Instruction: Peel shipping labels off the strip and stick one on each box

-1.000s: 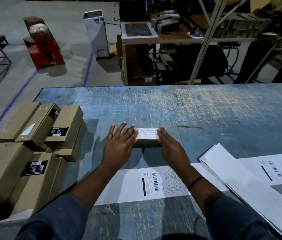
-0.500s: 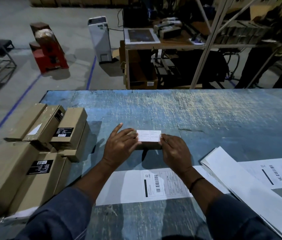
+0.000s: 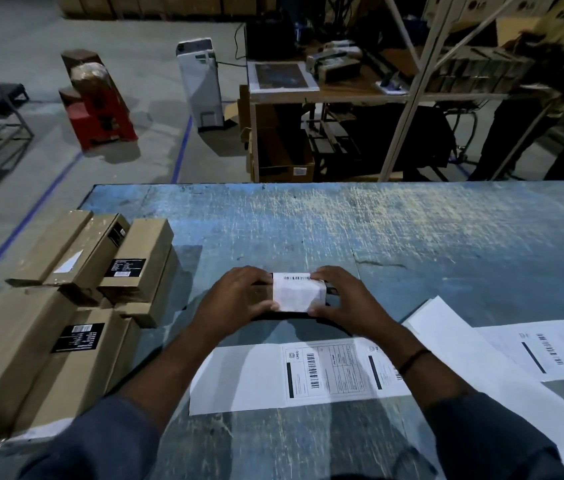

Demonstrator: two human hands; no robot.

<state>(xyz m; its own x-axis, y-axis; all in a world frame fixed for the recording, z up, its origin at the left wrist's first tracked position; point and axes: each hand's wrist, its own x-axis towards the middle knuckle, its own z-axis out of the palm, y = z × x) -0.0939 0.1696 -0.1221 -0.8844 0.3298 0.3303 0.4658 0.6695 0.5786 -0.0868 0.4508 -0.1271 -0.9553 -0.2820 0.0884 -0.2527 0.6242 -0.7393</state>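
Note:
A small brown box (image 3: 262,296) sits at the middle of the blue table, wrapped by a white shipping label (image 3: 296,292) that folds over its top and near side. My left hand (image 3: 235,299) grips the box's left end. My right hand (image 3: 346,299) grips its right end, fingers on the label's edge. The box looks tilted toward me. The label strip (image 3: 249,375) lies flat just in front of me, with printed labels on it; my right forearm crosses it.
A pile of brown boxes (image 3: 66,306) with black labels fills the table's left side. More folded strip (image 3: 474,368) lies at the right. Beyond the table's far edge (image 3: 308,184) are a workbench, a white machine, a red machine and a person at far right.
The box has been turned toward me, so the label now shows on its near side too. Both hands moved from pressing the top to gripping the ends. The camera tilted slightly.

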